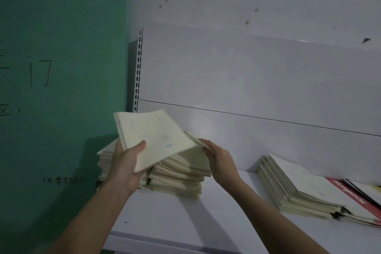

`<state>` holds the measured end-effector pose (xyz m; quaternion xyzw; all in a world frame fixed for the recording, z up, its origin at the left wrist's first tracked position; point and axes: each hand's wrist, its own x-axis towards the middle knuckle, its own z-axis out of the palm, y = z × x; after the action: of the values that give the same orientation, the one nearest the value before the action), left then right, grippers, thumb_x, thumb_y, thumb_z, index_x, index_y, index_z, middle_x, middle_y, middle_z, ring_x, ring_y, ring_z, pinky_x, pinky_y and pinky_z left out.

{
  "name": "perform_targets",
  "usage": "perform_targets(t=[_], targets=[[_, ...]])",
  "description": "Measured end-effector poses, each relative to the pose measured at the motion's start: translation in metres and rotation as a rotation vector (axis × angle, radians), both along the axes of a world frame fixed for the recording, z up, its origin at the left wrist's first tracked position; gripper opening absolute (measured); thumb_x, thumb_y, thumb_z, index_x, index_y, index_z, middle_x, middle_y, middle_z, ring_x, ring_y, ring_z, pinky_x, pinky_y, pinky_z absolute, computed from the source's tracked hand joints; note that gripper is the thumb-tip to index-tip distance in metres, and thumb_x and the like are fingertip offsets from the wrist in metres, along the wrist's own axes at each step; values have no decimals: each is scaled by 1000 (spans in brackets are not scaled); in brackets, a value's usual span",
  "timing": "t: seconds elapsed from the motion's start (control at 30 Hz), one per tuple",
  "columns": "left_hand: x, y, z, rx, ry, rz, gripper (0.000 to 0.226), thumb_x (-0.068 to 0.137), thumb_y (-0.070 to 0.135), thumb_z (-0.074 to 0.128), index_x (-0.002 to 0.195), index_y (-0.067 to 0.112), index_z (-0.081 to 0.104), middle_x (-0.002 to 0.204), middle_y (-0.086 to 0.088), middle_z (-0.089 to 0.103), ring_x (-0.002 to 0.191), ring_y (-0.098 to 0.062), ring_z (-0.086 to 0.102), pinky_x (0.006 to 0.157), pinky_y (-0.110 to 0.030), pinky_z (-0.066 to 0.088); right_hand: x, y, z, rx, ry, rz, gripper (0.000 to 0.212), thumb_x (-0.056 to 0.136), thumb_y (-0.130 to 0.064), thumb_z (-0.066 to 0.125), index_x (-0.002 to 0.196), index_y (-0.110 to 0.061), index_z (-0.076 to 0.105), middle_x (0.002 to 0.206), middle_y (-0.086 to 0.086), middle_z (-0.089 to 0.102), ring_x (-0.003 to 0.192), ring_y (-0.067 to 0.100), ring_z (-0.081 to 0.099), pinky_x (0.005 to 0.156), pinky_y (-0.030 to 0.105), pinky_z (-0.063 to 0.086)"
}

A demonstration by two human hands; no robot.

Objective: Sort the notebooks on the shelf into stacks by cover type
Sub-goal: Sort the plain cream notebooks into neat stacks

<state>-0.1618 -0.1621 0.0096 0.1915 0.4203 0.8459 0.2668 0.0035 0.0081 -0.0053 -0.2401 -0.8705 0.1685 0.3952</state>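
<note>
My left hand point(125, 163) grips a small bundle of cream-covered notebooks point(152, 136), tilted and lifted above the left stack of cream notebooks point(177, 177) on the white shelf point(206, 222). My right hand point(218, 156) pinches the edge of a cream notebook point(195, 140) at the top of that stack, just under the lifted bundle's right corner. A second stack of cream notebooks point(299, 189) lies further right on the shelf, beside a red-covered notebook point(354, 196).
A green wall point(61, 68) with dark handwriting stands to the left of the shelf. The shelf's white back panel point(247, 80) and slotted upright point(138, 68) rise behind the stacks. Bare shelf surface lies between the two stacks.
</note>
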Motion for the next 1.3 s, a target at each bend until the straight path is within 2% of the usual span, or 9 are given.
perform_targets(t=[0.17, 0.27, 0.37, 0.47, 0.57, 0.83, 1.0, 1.17, 1.3], targets=[[-12, -3, 20, 118, -28, 85, 47, 94, 2, 58, 135, 23, 50, 124, -4, 63, 111, -26, 62, 76, -41, 56, -22, 11, -10, 252, -296, 139, 38, 98, -22, 51, 136, -27, 55, 132, -1, 61, 120, 21, 54, 101, 36, 41], [2, 3, 28, 48, 42, 20, 45, 94, 4, 58, 133, 24, 50, 119, -2, 65, 106, -23, 63, 73, -38, 56, -23, 14, -11, 12, -520, 242, 61, 94, -54, 49, 149, -32, 34, 155, -6, 33, 143, 13, 26, 118, 41, 17], [26, 20, 27, -24, 60, -86, 43, 94, 6, 59, 132, 24, 52, 118, -5, 67, 103, -26, 64, 68, -39, 58, 2, 23, -5, -241, -196, 279, 51, 96, -50, 50, 142, -30, 46, 148, -12, 43, 138, 5, 35, 116, 33, 27], [62, 46, 21, -95, 72, -148, 40, 93, 8, 60, 129, 25, 54, 117, -6, 68, 101, -27, 65, 69, -42, 58, 45, 34, 16, -493, 209, 236, 32, 103, -32, 40, 123, -21, 63, 117, -6, 68, 106, 14, 63, 91, 31, 53], [109, 85, 11, -171, 88, -188, 33, 94, 9, 58, 123, 25, 56, 111, -7, 70, 91, -26, 67, 56, -38, 58, 95, 52, 36, -759, 267, 263, 31, 101, -37, 43, 120, -20, 61, 109, 1, 69, 92, 20, 67, 74, 32, 56], [231, 213, -4, -266, 145, -430, 38, 90, 3, 48, 126, 12, 57, 117, -10, 70, 104, -26, 66, 69, -30, 51, 231, 137, 21, -774, 294, -27, 32, 93, -3, 59, 124, -9, 55, 94, 0, 67, 81, 18, 67, 65, 20, 54], [278, 266, -19, -330, 329, -373, 63, 90, -2, 59, 144, 23, 38, 128, -4, 63, 109, -22, 65, 88, -38, 55, 287, 186, -6, -677, 168, -195, 21, 91, -6, 59, 110, -10, 67, 95, 2, 73, 80, 16, 70, 65, 30, 56], [302, 284, -50, -527, 626, -301, 48, 95, 7, 48, 137, 31, 46, 136, 11, 46, 114, -8, 52, 93, -26, 45, 296, 211, -27, -378, -240, -349, 31, 91, -24, 56, 119, -13, 59, 116, 6, 62, 104, 23, 56, 83, 31, 43], [306, 292, -53, -532, 606, -372, 57, 100, 10, 44, 149, 35, 28, 136, 22, 44, 124, -6, 45, 102, -25, 38, 288, 217, -46, -485, -294, -260, 18, 96, -23, 45, 109, -12, 47, 116, 6, 50, 104, 18, 46, 83, 28, 32]])
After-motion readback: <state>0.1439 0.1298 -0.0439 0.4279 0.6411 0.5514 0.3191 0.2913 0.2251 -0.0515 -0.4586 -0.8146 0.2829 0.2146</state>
